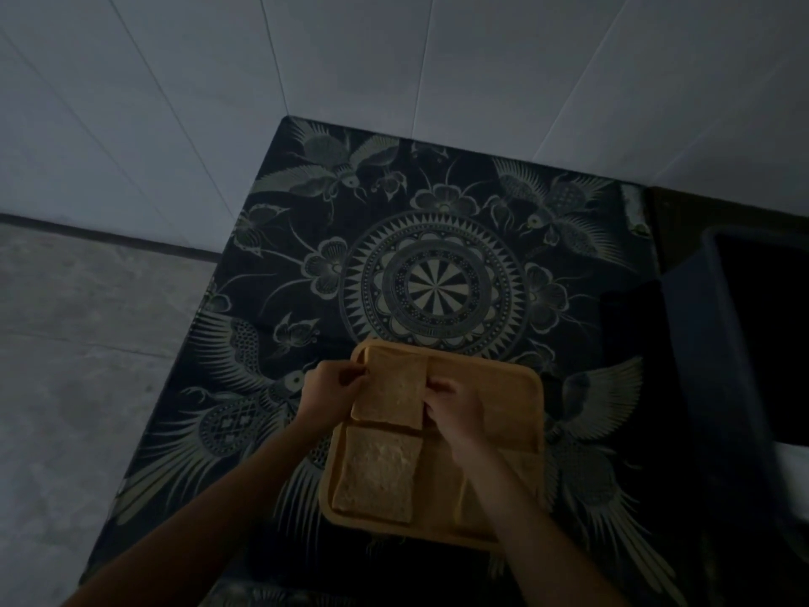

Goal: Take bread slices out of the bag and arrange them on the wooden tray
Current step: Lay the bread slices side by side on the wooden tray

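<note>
1. Seen from above in dim light: wooden tray (pixel 503 414) lying on a dark patterned cloth (pixel 437 278) printed with birds, flowers and a round medallion; cloth spread over the bench; pale tiled wall (pixel 306 81) behind, grey floor (pixel 87 365) to the left.
2. Far slice of bread (pixel 391 389) at the tray's far-left corner, held at both side edges; tilted slightly, near edge lying just above the slice below it; could not tell whether fully resting on the tray.
3. Left hand (pixel 328 389) at that slice's left edge, fingers pinched on the crust; grip closed on the slice.
4. Right hand (pixel 451 405) at the slice's right edge, fingertips curled onto it; grip likewise closed on the same slice; right forearm crossing over the tray's right half.
5. Near slice of bread (pixel 378 473) lying flat on the tray's near-left part, just beside the held slice, a thin gap between them; untouched by either hand.
6. Third slice (pixel 470 503) partly visible at the tray's near-right, mostly hidden under the right forearm.
7. Far-right part of the tray bare wood.
8. Dark bin-like container (pixel 722 365) at the right edge, well apart from the tray; contents too dark to tell.
9. Bread bag not seen anywhere in view.
</note>
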A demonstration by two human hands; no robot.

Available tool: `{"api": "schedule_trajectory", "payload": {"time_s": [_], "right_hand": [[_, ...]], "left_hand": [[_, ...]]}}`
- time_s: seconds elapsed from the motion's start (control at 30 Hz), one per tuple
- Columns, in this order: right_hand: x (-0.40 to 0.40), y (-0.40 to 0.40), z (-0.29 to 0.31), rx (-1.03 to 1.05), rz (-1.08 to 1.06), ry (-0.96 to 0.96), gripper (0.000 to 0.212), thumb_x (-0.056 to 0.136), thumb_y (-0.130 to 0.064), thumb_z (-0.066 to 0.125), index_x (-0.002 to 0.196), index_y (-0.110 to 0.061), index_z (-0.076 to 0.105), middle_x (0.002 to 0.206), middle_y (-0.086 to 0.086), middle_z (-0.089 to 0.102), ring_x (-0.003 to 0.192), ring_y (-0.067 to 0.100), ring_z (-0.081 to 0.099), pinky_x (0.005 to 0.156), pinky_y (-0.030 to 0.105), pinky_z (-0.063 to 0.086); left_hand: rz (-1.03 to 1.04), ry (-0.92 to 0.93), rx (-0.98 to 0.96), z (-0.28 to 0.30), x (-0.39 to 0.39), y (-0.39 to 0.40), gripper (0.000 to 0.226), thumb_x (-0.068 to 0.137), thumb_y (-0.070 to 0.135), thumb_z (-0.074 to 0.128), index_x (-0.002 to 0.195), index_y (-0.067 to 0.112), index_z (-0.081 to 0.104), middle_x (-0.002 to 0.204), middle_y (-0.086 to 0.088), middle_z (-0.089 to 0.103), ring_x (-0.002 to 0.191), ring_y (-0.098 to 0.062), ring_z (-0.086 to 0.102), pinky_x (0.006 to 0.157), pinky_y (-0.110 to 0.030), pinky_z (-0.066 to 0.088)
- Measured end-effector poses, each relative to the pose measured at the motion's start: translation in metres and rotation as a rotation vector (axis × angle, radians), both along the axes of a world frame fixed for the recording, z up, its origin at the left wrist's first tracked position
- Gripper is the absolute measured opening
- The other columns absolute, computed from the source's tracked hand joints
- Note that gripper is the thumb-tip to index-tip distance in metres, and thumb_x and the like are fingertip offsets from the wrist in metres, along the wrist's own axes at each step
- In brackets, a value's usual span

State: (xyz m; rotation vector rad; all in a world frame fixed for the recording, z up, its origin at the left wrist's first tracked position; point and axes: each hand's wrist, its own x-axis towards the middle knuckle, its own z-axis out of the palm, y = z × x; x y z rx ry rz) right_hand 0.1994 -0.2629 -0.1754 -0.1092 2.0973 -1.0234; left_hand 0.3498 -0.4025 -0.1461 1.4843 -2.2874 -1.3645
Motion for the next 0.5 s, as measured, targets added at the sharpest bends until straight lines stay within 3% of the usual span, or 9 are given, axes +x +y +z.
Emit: {"api": "schedule_trajectory", "payload": {"time_s": [0.17, 0.4, 0.5], "right_hand": [[0.005, 0.003, 0.000, -0.021, 0.004, 0.037, 0.024, 0.092, -0.023, 0.074, 0.114, -0.013, 0.073, 0.108, 0.002, 0.074, 0.103, 0.020, 0.071, 0.093, 0.045, 0.060], [0.007, 0.003, 0.003, 0.016, 0.030, 0.095, 0.021, 0.093, -0.017, 0.072, 0.114, -0.014, 0.073, 0.107, 0.001, 0.073, 0.101, 0.019, 0.071, 0.090, 0.044, 0.061], [0.007, 0.005, 0.010, 0.004, 0.047, 0.063, 0.026, 0.094, -0.018, 0.070, 0.120, -0.013, 0.070, 0.106, -0.001, 0.071, 0.103, 0.018, 0.070, 0.092, 0.043, 0.061]], "left_hand": [[-0.019, -0.014, -0.072, -0.007, 0.000, 0.001, 0.024, 0.090, 0.017, 0.071, 0.113, 0.016, 0.076, 0.102, 0.000, 0.079, 0.078, 0.001, 0.065, 0.066, -0.006, 0.042], [0.020, -0.011, -0.160, -0.009, -0.002, 0.008, 0.020, 0.088, 0.014, 0.072, 0.107, 0.014, 0.078, 0.095, -0.003, 0.080, 0.070, -0.005, 0.066, 0.062, -0.012, 0.048], [0.015, -0.013, -0.170, -0.010, -0.002, 0.009, 0.020, 0.089, 0.016, 0.071, 0.108, 0.014, 0.078, 0.094, -0.001, 0.080, 0.063, 0.007, 0.057, 0.059, -0.007, 0.041]]}}
